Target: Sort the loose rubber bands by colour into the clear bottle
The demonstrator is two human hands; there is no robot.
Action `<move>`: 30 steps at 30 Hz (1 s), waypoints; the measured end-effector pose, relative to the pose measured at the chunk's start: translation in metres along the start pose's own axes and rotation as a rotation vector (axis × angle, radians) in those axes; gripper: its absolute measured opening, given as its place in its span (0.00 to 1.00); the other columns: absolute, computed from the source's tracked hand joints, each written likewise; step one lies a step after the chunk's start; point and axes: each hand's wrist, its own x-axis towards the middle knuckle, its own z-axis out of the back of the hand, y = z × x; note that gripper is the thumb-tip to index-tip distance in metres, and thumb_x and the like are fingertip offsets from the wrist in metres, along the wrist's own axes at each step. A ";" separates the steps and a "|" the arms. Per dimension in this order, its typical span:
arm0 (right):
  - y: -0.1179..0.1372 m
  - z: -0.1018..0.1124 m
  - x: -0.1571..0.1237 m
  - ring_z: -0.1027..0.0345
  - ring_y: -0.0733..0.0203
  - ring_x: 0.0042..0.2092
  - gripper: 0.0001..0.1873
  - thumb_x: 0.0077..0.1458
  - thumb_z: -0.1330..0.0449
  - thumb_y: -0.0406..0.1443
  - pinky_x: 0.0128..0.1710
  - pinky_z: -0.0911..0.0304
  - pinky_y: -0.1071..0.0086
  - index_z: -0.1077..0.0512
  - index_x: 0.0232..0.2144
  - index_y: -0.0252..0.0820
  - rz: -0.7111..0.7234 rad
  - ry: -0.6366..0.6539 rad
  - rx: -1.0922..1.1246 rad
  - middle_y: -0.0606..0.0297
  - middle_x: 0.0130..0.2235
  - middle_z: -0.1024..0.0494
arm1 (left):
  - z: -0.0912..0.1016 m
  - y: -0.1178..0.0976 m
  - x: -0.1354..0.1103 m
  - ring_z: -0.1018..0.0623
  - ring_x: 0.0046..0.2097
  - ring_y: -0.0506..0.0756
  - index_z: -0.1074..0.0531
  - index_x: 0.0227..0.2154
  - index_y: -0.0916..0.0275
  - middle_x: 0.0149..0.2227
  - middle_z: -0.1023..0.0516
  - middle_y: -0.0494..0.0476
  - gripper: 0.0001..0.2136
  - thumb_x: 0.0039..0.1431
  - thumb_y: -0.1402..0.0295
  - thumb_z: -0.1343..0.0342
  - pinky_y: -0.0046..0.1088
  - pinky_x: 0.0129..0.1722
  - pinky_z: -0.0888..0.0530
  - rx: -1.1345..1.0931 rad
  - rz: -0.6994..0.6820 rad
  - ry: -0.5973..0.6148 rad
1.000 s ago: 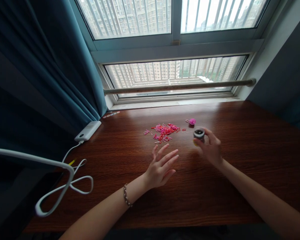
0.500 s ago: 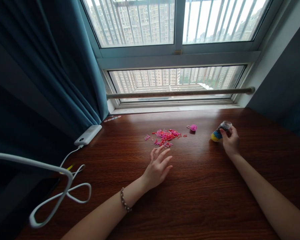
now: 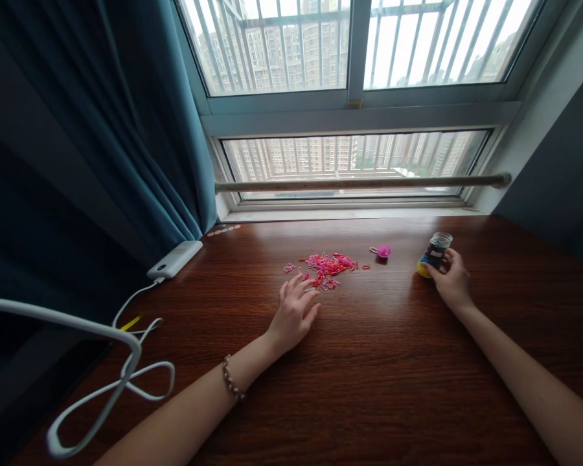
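Observation:
A loose pile of small pink and red rings or links [image 3: 329, 265] lies on the brown wooden table [image 3: 369, 369]. My left hand [image 3: 294, 314] hovers at or rests by the near left edge of this pile, fingers spread and holding nothing; whether the fingertips touch the pieces I cannot tell. On the right, my right hand [image 3: 451, 278] is closed around a small clear jar [image 3: 436, 252] with dark, blue and yellow contents. The jar stands nearly upright, its mouth uncovered. Between pile and jar sits a small pink cup-shaped piece with a loop [image 3: 383, 251].
A white power bank-like box [image 3: 175, 259] with a white cable [image 3: 136, 349] lies at the left. Behind it hangs a blue curtain [image 3: 175, 162]. A window with a rail [image 3: 359, 184] borders the table's far side. Small round stickers [image 3: 223, 230] lie near the curtain.
The jar has gone from tilted to nearly upright in my right hand. My left hand has shifted left along the pile's near edge. The camera view has moved slightly.

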 end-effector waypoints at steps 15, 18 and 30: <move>0.079 -0.013 -0.054 0.42 0.50 0.46 0.23 0.53 0.46 0.42 0.46 0.43 0.52 0.42 0.50 0.40 0.676 0.202 -0.262 0.53 0.45 0.36 | 0.001 0.043 0.009 0.43 0.57 0.64 0.31 0.41 0.61 0.50 0.32 0.60 0.11 0.54 0.69 0.51 0.55 0.53 0.48 0.180 0.092 -0.065; 0.083 -0.023 -0.065 0.42 0.51 0.47 0.22 0.55 0.48 0.42 0.47 0.42 0.55 0.43 0.50 0.41 0.722 0.457 -0.265 0.54 0.45 0.34 | -0.003 0.055 0.007 0.44 0.58 0.65 0.32 0.43 0.59 0.51 0.33 0.59 0.12 0.55 0.68 0.51 0.58 0.52 0.48 0.192 0.164 -0.008; 0.084 -0.032 -0.063 0.39 0.52 0.47 0.15 0.57 0.51 0.41 0.47 0.40 0.57 0.37 0.43 0.39 0.663 0.628 -0.303 0.54 0.41 0.31 | 0.000 0.036 0.009 0.51 0.62 0.60 0.43 0.54 0.49 0.56 0.37 0.51 0.18 0.61 0.60 0.59 0.55 0.56 0.58 0.129 -0.039 0.289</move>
